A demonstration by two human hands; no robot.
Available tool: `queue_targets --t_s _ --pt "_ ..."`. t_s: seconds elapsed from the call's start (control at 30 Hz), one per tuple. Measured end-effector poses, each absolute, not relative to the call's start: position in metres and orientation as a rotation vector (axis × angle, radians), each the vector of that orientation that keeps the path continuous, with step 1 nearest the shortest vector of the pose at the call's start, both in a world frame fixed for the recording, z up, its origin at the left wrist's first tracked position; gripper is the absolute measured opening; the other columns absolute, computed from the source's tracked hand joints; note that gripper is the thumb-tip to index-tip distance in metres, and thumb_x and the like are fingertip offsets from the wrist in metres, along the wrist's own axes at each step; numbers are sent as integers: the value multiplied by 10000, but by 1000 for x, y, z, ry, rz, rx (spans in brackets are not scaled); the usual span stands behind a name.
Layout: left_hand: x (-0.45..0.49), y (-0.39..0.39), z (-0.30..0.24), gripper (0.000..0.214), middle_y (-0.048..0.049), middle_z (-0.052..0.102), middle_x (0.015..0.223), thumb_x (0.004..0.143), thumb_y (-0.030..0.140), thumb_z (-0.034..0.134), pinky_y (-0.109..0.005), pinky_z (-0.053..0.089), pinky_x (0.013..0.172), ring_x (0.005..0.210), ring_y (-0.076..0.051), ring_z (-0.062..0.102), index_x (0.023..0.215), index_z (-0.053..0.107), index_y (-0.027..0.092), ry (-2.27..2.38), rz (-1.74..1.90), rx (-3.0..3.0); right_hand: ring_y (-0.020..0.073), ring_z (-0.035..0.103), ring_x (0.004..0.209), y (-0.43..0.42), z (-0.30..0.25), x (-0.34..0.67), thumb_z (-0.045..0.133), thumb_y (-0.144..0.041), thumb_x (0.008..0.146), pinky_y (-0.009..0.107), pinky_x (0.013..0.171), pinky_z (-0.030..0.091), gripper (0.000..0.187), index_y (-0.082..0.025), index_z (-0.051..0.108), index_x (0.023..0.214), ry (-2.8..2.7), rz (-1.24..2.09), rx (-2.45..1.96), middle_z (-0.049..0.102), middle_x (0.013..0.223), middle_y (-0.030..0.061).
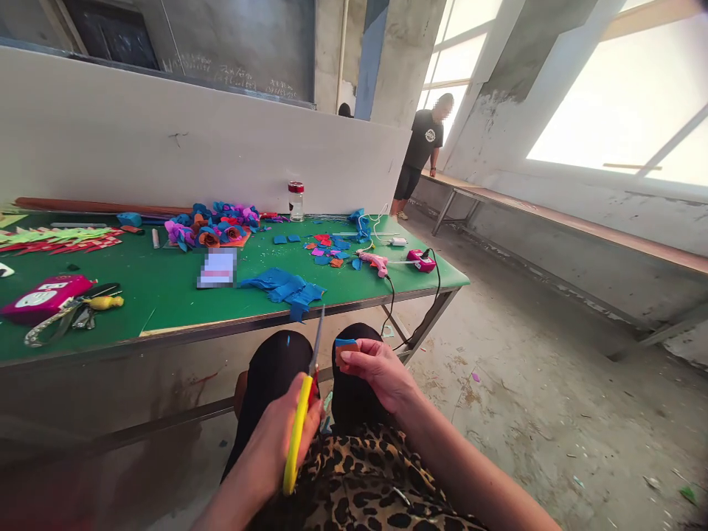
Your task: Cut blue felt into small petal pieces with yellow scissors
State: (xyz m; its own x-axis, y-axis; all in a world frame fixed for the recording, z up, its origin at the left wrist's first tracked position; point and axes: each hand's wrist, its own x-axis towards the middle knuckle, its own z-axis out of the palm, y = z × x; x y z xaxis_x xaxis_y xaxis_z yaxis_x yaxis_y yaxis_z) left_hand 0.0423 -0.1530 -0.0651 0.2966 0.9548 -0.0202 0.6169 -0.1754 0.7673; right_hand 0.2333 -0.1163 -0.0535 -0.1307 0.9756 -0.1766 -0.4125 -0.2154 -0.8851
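My left hand [276,439] is closed round the yellow handles of a pair of scissors [299,424], and their blades point up toward the table edge. A small blue foam piece [346,343] is pinched in the fingertips of my right hand [379,372], just right of the blades. Both hands hover over my knees in black trousers, in front of the green table [166,299]. I cannot tell whether the blades touch the piece.
On the table lie a pile of blue foam scraps [287,287], paper flowers [215,227], a pink glue gun [373,262] with a cord, a glass jar [296,200] and a pink case [47,295]. A person [423,151] stands far back by a long bench [553,217].
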Motion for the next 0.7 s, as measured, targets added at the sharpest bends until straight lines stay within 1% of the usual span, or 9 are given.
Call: queue_targets --t_s 0.1,0.17,0.23,0.33,0.4,0.47,0.57,0.63,0.7 --pt "35 -138 -62 192 -47 699 1034 862 369 529 -304 538 815 914 -186 685 992 514 229 1318 841 1838 123 601 620 -121 -52 231 865 -320 590 257 667 452 241 -160 690 631 -1060 1637 -1009 702 654 8" --pt "33 -132 -59 233 -45 682 1094 822 361 582 -333 534 881 974 -190 672 1002 510 233 1236 869 1793 128 596 596 -123 -53 228 849 -324 590 257 632 432 228 -168 686 619 -1169 1670 -1047 697 625 0" --pt "33 -130 -56 252 -30 680 1050 782 365 623 -329 533 867 937 -184 668 960 508 231 1219 836 1767 116 560 552 -124 -56 225 833 -314 590 242 573 388 209 -172 683 614 -1273 1683 -1103 677 591 -16" --pt "38 -132 -51 256 -1 667 912 744 372 638 -280 518 755 829 -165 649 894 489 228 1271 770 1755 80 436 481 -123 -61 222 804 -292 607 230 487 267 175 -174 675 604 -1438 1627 -1176 594 517 -51" --pt "41 -135 -49 255 15 658 865 726 356 632 -251 494 711 813 -158 637 885 478 228 1308 754 1734 71 377 469 -121 -64 222 781 -271 620 238 473 226 153 -175 667 590 -1515 1566 -1199 547 492 -63" --pt "43 -136 -49 242 27 657 850 722 335 621 -229 476 697 813 -148 627 887 479 228 1320 742 1738 74 373 475 -121 -67 223 759 -243 630 241 478 237 121 -176 667 591 -1566 1524 -1217 539 495 -66" --pt "43 -137 -53 223 38 652 847 736 323 615 -214 466 692 809 -138 617 897 494 228 1293 714 1771 81 408 486 -120 -71 224 757 -205 624 237 490 275 84 -177 681 603 -1602 1515 -1233 560 508 -63" --pt "42 -136 -56 229 36 648 847 739 331 624 -218 478 709 822 -143 625 903 502 227 1292 739 1750 90 452 494 -120 -71 225 795 -223 613 235 502 305 107 -176 699 614 -1563 1534 -1209 593 520 -54" --pt "41 -135 -61 235 26 641 843 742 346 633 -235 498 742 833 -151 637 896 506 225 1324 825 1688 110 525 534 -119 -68 225 839 -280 598 238 541 361 166 -178 730 671 -1460 1572 -1156 656 582 -36"
